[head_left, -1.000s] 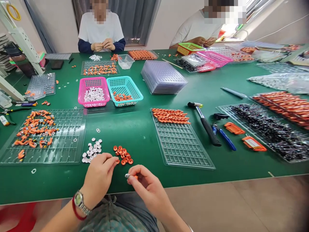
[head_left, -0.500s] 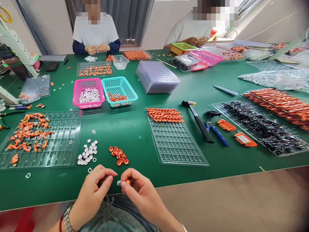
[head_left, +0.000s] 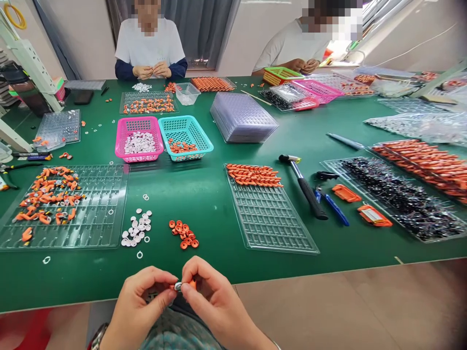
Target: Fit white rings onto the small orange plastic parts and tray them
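In front of me, just off the table's near edge, my right hand (head_left: pixel 218 297) pinches a small orange part (head_left: pixel 193 284) with a whitish-grey end (head_left: pixel 178 286) facing left. Fingers and thumb cover most of it. My left hand (head_left: pixel 140 297) is closed at that end, thumb and fingertips pressed together; a sliver of orange shows between them, its shape mostly hidden. Beyond my hands lie a pile of orange cup-shaped caps (head_left: pixel 184 234) and a pile of white discs (head_left: pixel 136 228), with a few loose white rings (head_left: pixel 139 254) near the discs.
Left is a clear tray (head_left: pixel 98 233) of orange parts. A second tray (head_left: pixel 277 223), partly filled, lies right, beside a hammer (head_left: pixel 306 189). Pink (head_left: pixel 120 146) and turquoise (head_left: pixel 204 141) baskets and stacked trays (head_left: pixel 244 116) stand behind. Two people sit across the table.
My left hand has moved down and right, and its fingertips now meet the whitish end of the orange part. My right hand stays nearly where it was. The view has shifted slightly.
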`<action>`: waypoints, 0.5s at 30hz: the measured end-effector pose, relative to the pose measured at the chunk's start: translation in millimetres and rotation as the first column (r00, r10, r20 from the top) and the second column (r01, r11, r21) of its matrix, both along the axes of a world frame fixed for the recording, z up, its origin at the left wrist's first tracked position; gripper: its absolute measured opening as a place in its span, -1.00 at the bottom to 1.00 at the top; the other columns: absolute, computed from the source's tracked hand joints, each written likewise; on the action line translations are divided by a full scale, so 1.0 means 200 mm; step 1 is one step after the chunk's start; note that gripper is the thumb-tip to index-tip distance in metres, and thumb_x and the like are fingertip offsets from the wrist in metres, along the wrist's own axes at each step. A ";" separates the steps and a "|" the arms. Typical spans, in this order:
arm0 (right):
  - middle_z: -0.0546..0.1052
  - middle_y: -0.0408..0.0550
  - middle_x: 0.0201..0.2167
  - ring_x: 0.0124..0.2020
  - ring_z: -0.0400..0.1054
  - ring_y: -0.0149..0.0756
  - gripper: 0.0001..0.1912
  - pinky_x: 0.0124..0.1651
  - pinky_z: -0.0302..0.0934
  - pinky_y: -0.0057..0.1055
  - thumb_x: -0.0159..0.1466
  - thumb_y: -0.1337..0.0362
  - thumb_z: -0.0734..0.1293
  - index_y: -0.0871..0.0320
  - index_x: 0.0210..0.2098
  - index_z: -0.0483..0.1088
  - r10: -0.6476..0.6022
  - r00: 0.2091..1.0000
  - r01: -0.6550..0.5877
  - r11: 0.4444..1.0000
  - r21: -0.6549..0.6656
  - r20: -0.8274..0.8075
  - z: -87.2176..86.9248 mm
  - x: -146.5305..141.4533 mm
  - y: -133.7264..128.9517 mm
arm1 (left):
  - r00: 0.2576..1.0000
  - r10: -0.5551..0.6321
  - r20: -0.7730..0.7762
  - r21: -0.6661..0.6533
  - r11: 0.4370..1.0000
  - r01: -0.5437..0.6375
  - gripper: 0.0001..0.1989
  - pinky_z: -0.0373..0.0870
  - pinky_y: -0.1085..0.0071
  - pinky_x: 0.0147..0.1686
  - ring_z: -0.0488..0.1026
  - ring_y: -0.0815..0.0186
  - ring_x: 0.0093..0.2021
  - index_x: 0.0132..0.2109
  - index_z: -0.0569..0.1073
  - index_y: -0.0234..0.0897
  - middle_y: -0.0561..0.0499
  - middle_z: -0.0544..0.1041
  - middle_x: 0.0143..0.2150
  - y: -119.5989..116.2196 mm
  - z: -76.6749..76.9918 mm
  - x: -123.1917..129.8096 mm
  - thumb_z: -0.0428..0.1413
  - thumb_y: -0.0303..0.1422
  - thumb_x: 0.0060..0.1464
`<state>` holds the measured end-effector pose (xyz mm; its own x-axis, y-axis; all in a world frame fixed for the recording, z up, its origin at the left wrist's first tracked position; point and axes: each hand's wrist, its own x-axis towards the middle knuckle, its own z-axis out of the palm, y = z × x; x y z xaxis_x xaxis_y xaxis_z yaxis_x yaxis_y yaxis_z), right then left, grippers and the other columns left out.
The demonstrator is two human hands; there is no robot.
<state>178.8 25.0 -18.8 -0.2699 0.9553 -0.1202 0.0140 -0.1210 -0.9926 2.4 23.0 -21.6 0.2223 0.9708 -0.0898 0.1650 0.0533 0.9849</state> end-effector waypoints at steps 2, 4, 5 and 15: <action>0.28 -0.18 -0.46 -0.47 0.17 -0.38 -0.87 -0.42 0.10 -0.45 0.26 0.27 0.25 0.12 -0.42 0.25 -0.009 0.999 0.008 0.999 0.033 0.032 0.00 -0.01 0.00 | 1.000 0.006 -0.002 0.032 0.999 -0.006 -0.84 0.47 0.48 -0.36 0.54 0.29 -0.38 -0.19 0.65 -0.16 0.00 0.61 -0.37 -0.01 0.00 0.00 0.22 -0.45 0.07; 0.29 -0.17 -0.45 -0.45 0.19 -0.37 -0.88 -0.41 0.12 -0.45 0.26 0.29 0.24 0.12 -0.42 0.25 -0.032 0.998 0.027 0.997 0.073 0.061 0.00 -0.01 -0.01 | 1.000 0.001 -0.012 0.063 0.998 -0.001 -0.82 0.45 0.49 -0.38 0.52 0.30 -0.39 -0.19 0.66 -0.14 0.01 0.58 -0.39 -0.01 0.00 0.00 0.20 -0.46 0.08; 0.30 -0.16 -0.44 -0.44 0.20 -0.36 -0.88 -0.40 0.12 -0.45 0.26 0.30 0.23 0.12 -0.42 0.25 -0.042 0.997 0.036 0.995 0.088 0.071 -0.01 -0.02 -0.01 | 1.000 -0.001 -0.014 0.068 0.998 0.002 -0.83 0.44 0.50 -0.39 0.51 0.31 -0.40 -0.21 0.66 -0.14 0.01 0.57 -0.41 -0.01 0.00 0.00 0.20 -0.45 0.08; 0.32 -0.17 -0.48 -0.48 0.21 -0.37 -0.89 -0.44 0.12 -0.46 0.22 0.33 0.25 0.12 -0.45 0.25 -0.044 0.994 0.037 0.997 0.074 0.096 0.01 -0.02 -0.02 | 0.984 0.105 0.146 -0.100 0.991 -0.091 -0.86 0.50 0.54 -0.47 0.53 0.33 -0.48 -0.31 0.68 -0.15 0.05 0.61 -0.46 -0.02 -0.02 0.00 0.39 -0.37 -0.12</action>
<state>175.6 20.3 -17.3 -0.2213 0.9723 -0.0749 0.1078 -0.0519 -0.9928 3.0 19.5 -26.2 0.1441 0.9777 -0.1525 0.0043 0.1535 0.9881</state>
